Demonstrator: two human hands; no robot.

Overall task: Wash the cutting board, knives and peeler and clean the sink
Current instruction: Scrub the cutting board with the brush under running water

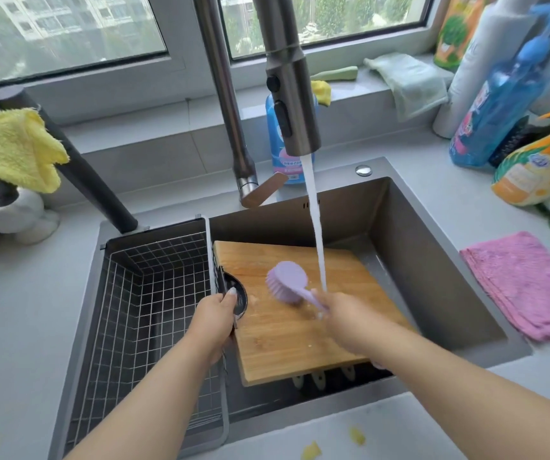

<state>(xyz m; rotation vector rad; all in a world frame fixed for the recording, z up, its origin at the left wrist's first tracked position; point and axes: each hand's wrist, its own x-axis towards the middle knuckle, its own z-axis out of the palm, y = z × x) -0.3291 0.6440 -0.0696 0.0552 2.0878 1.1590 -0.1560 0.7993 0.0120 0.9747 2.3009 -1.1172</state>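
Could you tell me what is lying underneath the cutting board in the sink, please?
Three pale handle-like ends poke out below the near edge of the cutting board. What they belong to is covered by the board.

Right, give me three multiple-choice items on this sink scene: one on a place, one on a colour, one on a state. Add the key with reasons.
1. Where does the cutting board lie?
A. In the sink, right of the wire basket
B. On the windowsill
C. On the pink cloth

2. What colour is the brush?
A. Yellow
B. Lilac
C. Green

3. What is the state of the faucet?
A. Off
B. Dripping only
C. Running in a steady stream

Key: 1 A, the board rests tilted in the basin beside the basket. 2 B, the brush head and handle in the right hand are pale purple. 3 C, a white stream falls from the spout to near the right hand.
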